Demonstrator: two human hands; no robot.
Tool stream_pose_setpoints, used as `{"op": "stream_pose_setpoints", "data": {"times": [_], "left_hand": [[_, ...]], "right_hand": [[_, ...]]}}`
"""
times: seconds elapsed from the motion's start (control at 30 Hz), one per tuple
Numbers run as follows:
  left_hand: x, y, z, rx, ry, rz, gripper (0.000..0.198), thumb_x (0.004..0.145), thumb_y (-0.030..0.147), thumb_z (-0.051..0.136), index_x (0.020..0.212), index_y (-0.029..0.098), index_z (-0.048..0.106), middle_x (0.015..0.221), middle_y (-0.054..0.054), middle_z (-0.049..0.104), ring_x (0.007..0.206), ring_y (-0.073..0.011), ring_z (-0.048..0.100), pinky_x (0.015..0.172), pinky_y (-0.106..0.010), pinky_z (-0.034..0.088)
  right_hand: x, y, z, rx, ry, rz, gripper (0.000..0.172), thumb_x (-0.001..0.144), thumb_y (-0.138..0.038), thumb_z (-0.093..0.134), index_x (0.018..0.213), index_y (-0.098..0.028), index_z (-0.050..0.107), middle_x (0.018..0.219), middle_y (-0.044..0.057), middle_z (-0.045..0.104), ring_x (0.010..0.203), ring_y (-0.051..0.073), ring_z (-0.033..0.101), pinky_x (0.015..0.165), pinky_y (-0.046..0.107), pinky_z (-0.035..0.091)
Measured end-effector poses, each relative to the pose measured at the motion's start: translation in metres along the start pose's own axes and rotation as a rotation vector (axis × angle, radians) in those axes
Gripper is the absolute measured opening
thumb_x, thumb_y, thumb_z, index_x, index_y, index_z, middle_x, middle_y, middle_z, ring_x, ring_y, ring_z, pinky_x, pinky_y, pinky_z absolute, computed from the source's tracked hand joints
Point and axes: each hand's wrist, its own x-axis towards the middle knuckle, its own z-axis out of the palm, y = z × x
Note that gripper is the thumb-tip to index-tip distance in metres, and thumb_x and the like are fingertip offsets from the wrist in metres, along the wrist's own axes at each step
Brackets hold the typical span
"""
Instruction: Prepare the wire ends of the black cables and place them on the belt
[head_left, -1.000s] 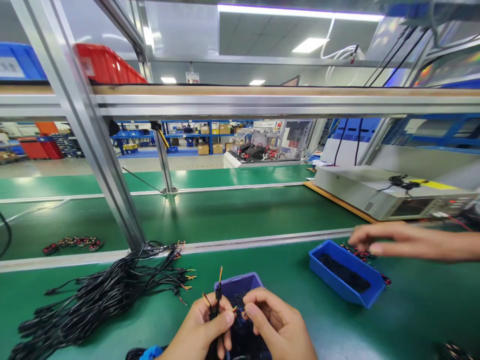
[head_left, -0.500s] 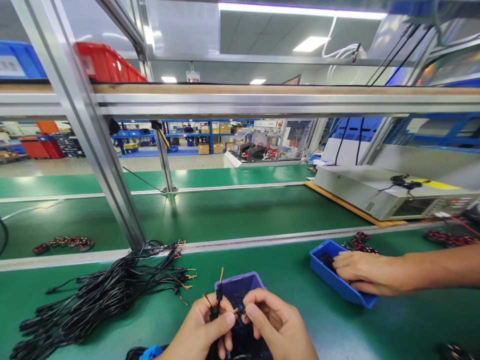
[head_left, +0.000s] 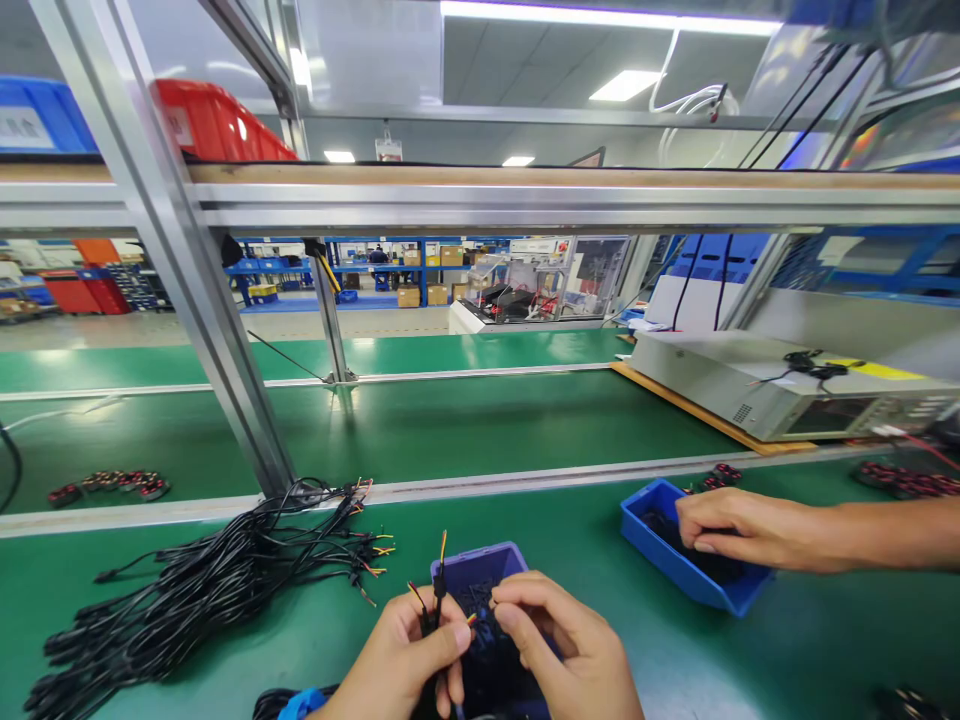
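Note:
My left hand is closed around black cables with stripped ends. Short red, yellow and black wire tips stick up from between its fingers, and one yellow-red tip points toward my right hand. That right hand is pinched, thumb against forefinger, a small gap away from the tip; anything in the pinch is too small to make out. Beneath both hands stands a purple-blue bin holding small dark pieces. Left of my hands lies a large bundle of black cables with bare coloured ends.
At right, a co-worker's hand reaches over a blue bin with dark contents. A grey instrument rests on a wooden board behind it. A metal post rises at left. Coiled red-black wires lie at far left.
My right hand has drawn slightly away from the wire tip in my left hand. The co-worker's hand has lifted and closed over the blue bin. The coiled wires at far left have shifted left.

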Motion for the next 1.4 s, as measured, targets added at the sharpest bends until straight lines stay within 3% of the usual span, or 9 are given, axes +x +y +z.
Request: {"op": "stream_pose_setpoints", "data": {"times": [0.33,0.63,0.8,0.87,0.97,1.03,1.13,1.23,1.4], "left_hand": [[-0.002,0.005,0.002,0.024,-0.025,-0.011,0.049,0.065,0.059,0.083,0.071,0.016,0.06,0.043,0.004,0.057,0.034,-0.0075,0.047,0.036,-0.015,0.034],[-0.006,0.009,0.005,0.041,-0.015,0.014,0.05,0.064,0.06,0.083,0.073,0.015,0.062,0.044,0.003,0.059,0.036,-0.0077,0.049,0.038,-0.015,0.036],[-0.005,0.008,0.005,0.043,-0.016,0.013,0.053,0.062,0.061,0.084,0.073,0.015,0.061,0.044,0.002,0.06,0.035,-0.0077,0.049,0.038,-0.016,0.036],[-0.005,0.009,0.006,0.043,-0.033,-0.009,0.053,0.062,0.062,0.083,0.071,0.015,0.06,0.043,0.002,0.059,0.034,-0.0078,0.048,0.038,-0.016,0.035],[-0.007,0.012,0.007,0.042,-0.049,-0.03,0.051,0.063,0.061,0.082,0.069,0.016,0.058,0.042,0.003,0.057,0.033,-0.0078,0.046,0.037,-0.016,0.033],[-0.008,0.016,0.009,0.047,-0.042,-0.033,0.05,0.064,0.06,0.082,0.068,0.017,0.058,0.042,0.004,0.056,0.034,-0.0077,0.046,0.037,-0.016,0.033],[-0.009,0.021,0.011,0.037,-0.022,-0.024,0.05,0.064,0.061,0.082,0.067,0.017,0.057,0.042,0.004,0.055,0.035,-0.0073,0.046,0.037,-0.015,0.032],[-0.01,0.023,0.011,0.034,-0.028,-0.021,0.049,0.065,0.06,0.082,0.067,0.017,0.058,0.043,0.004,0.056,0.035,-0.0069,0.046,0.037,-0.015,0.032],[-0.01,0.019,0.009,0.06,-0.025,-0.021,0.048,0.066,0.058,0.081,0.068,0.017,0.058,0.044,0.004,0.057,0.035,-0.0068,0.047,0.037,-0.015,0.033]], "right_hand": [[-0.002,-0.014,0.002,-0.041,-0.061,0.142,0.029,0.091,-0.045,0.064,0.075,-0.023,0.074,0.072,0.002,0.072,0.065,0.017,0.069,0.063,0.02,0.054],[-0.001,-0.01,0.001,-0.082,-0.16,0.131,0.025,0.094,-0.037,0.061,0.078,-0.022,0.072,0.077,0.002,0.072,0.069,0.017,0.067,0.064,0.021,0.051],[0.005,-0.01,-0.004,-0.003,-0.335,0.045,0.028,0.097,-0.039,0.057,0.089,-0.024,0.08,0.08,0.005,0.074,0.074,0.018,0.07,0.071,0.024,0.056],[0.006,-0.008,-0.004,0.008,-0.28,0.049,0.028,0.095,-0.042,0.06,0.093,-0.025,0.081,0.079,0.005,0.073,0.071,0.018,0.069,0.067,0.024,0.057],[0.003,-0.003,-0.001,0.052,-0.137,0.16,0.03,0.092,-0.047,0.063,0.093,-0.023,0.081,0.083,0.006,0.073,0.058,0.015,0.066,0.048,0.02,0.055],[0.002,-0.002,-0.001,0.063,-0.123,0.195,0.026,0.092,-0.043,0.064,0.096,-0.024,0.081,0.087,0.006,0.074,0.056,0.014,0.065,0.042,0.019,0.052],[0.003,-0.004,-0.005,-0.037,-0.154,-0.032,0.02,0.094,-0.026,0.062,0.104,-0.026,0.079,0.087,0.006,0.077,0.07,0.018,0.071,0.059,0.024,0.06],[0.006,-0.009,-0.011,-0.127,-0.207,-0.281,0.032,0.096,-0.014,0.056,0.116,-0.029,0.075,0.087,0.006,0.078,0.078,0.02,0.071,0.071,0.03,0.062],[0.006,-0.011,-0.012,-0.111,-0.237,-0.351,0.04,0.097,-0.008,0.052,0.127,-0.029,0.066,0.095,0.006,0.077,0.081,0.019,0.071,0.07,0.028,0.063]]}}
